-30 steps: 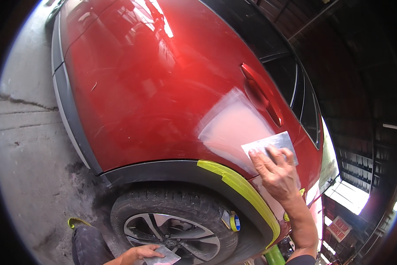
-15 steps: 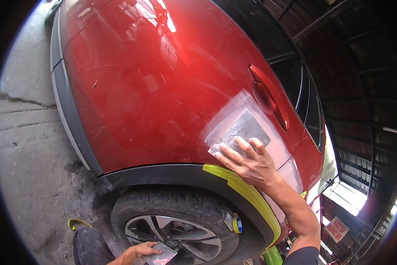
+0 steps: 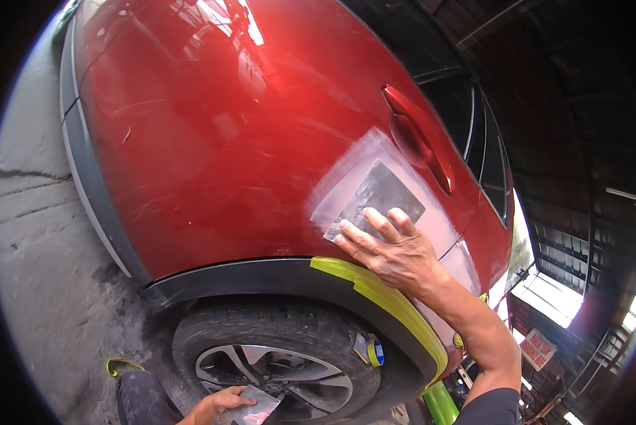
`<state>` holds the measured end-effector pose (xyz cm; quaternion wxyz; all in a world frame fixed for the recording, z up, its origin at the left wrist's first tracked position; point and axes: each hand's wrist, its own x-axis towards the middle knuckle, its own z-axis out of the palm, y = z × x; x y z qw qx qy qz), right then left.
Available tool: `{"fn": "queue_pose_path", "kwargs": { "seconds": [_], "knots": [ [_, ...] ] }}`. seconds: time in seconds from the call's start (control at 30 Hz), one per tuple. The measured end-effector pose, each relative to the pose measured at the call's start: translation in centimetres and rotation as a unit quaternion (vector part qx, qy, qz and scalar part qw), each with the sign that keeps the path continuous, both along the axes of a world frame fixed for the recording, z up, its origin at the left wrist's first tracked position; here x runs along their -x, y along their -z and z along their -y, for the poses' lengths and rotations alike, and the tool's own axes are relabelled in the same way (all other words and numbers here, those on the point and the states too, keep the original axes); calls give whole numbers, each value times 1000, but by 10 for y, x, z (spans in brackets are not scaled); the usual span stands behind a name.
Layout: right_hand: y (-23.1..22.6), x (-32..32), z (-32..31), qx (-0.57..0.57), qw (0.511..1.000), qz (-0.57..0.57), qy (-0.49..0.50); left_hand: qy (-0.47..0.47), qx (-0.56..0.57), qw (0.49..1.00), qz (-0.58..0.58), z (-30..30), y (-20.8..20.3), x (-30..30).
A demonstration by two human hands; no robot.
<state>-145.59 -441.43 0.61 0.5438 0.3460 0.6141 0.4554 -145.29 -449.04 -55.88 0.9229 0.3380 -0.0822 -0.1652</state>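
My right hand (image 3: 392, 251) presses a thin, flat grey filler spreader (image 3: 383, 190) against the red car door panel. Its fingers are bent over the near edge, and the thumb is hidden. Under and around the spreader lies a pale pinkish-white filler patch (image 3: 336, 184), just below the red door handle (image 3: 421, 142). Low in the view, my left hand (image 3: 224, 400) grips a second thin grey plate (image 3: 260, 401) by its edge, in front of the wheel. A dab of pink filler paste (image 3: 256, 418) shows on that plate.
Yellow-green masking tape (image 3: 385, 301) covers part of the black wheel arch trim (image 3: 219, 280). A tape roll (image 3: 375, 352) rests against the tire (image 3: 190, 336). Grey concrete floor (image 3: 42, 262) stretches to the left. A red-and-white crate (image 3: 537, 349) stands at right.
The whole view has shifted slightly, so the car sits a little farther up and left. My right hand and its spreader stay on nearly the same spot; the left hand still holds its plate.
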Motion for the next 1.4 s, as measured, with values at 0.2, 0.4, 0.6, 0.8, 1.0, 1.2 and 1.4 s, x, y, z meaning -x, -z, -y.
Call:
{"fn": "queue_pose_path", "kwargs": {
  "seconds": [0.2, 0.4, 0.6, 0.8, 1.0, 1.2, 1.4],
  "knots": [
    [-12, -6, 29, -32, 999, -29, 11, 6, -22, 999, -29, -2, -4, 3],
    [-22, -21, 57, -55, 998, -42, -5, 23, -10, 999, -27, 1, 5, 2],
    [-30, -21, 89, -92, 995, -41, 13, 32, -32, 999, -11, 7, 21, -7],
    [-33, -28, 110, -116, 991, -55, 27, 37, -10, 999, -15, 8, 20, -2],
    [-34, -32, 136, -134, 989, -49, 48, 42, -9, 998, -48, -4, -11, 15],
    [-31, -32, 159, -158, 984, -63, 53, 53, -3, 999, -3, -3, 4, 8],
    [-22, -32, 184, -190, 977, -71, 72, -99, 5, 986, 135, -45, -127, 72]
  ]
}}
